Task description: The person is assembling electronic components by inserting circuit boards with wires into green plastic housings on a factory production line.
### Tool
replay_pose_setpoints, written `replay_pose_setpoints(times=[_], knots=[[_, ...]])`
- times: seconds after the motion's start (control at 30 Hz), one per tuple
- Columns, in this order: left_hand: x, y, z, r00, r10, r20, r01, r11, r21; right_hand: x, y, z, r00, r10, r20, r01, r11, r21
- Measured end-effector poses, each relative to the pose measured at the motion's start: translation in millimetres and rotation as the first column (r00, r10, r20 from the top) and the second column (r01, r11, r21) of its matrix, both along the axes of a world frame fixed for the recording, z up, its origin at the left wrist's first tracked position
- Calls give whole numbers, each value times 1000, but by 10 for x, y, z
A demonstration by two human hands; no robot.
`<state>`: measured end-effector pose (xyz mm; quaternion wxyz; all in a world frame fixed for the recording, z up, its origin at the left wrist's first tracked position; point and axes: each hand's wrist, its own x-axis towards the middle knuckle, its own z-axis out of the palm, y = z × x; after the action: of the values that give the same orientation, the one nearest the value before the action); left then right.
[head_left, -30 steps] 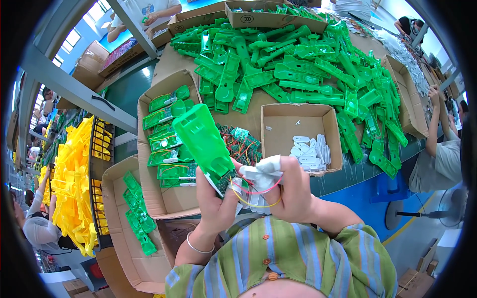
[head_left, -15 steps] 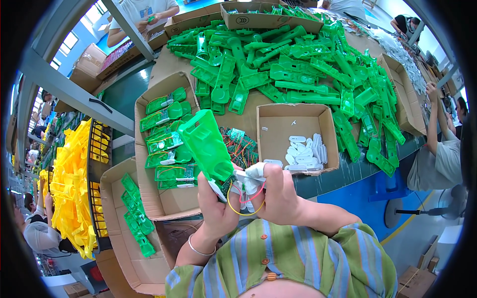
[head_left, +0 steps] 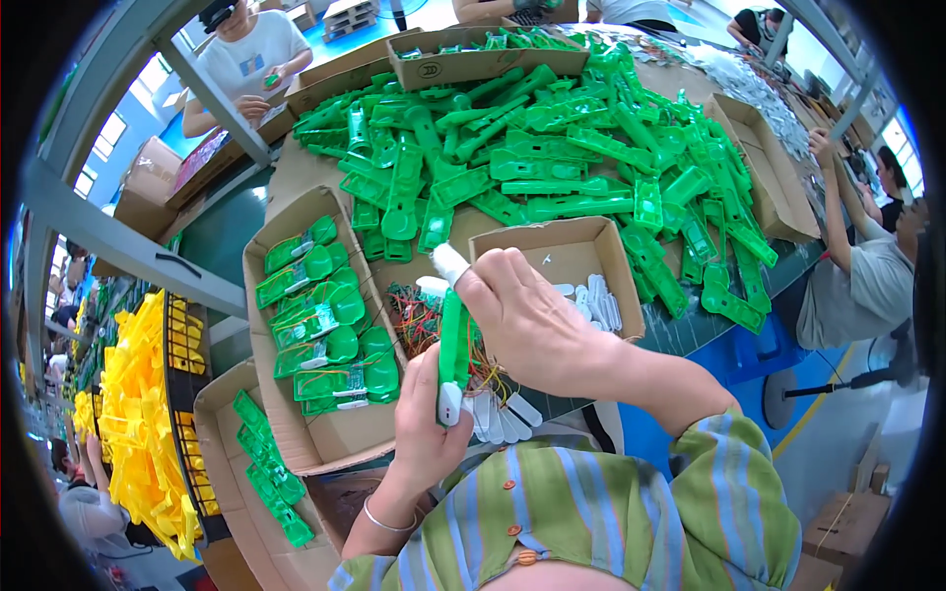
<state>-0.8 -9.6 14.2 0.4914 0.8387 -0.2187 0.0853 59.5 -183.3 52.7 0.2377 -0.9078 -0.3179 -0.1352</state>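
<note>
Edge-on to me, a green plastic shell stands between my hands. My left hand is wrapped round its near end, where a white oval piece sits. My right hand curls over the far end and right side, a white cover on one fingertip; its other fingertips are hidden behind the hand. Beside that covered fingertip shows another white piece. Just beyond the shell lies a tangle of circuit boards with coloured wires. Several white oval pieces lie at the table's near edge.
Left of my hands, a cardboard box holds wired green shells; another holds green parts. A box of white pieces stands to the right. Green shells are heaped behind. Yellow parts fill a rack. Other people work around.
The green shell has turned from its broad face to its edge and come lower. My right hand has gone from the wires at its near end to its far end. The view has shifted.
</note>
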Motion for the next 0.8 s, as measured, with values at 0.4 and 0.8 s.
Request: replay_pose_setpoints(times=[0.4, 0.8], knots=[[-145, -48, 113, 673, -551, -494, -171, 534, -828, 252, -103, -355, 979, 155, 129, -202, 748, 633], [-101, -32, -39, 789, -407, -460, -63, 691, -720, 27, -228, -216, 743, 619, -255, -14, 395, 919]])
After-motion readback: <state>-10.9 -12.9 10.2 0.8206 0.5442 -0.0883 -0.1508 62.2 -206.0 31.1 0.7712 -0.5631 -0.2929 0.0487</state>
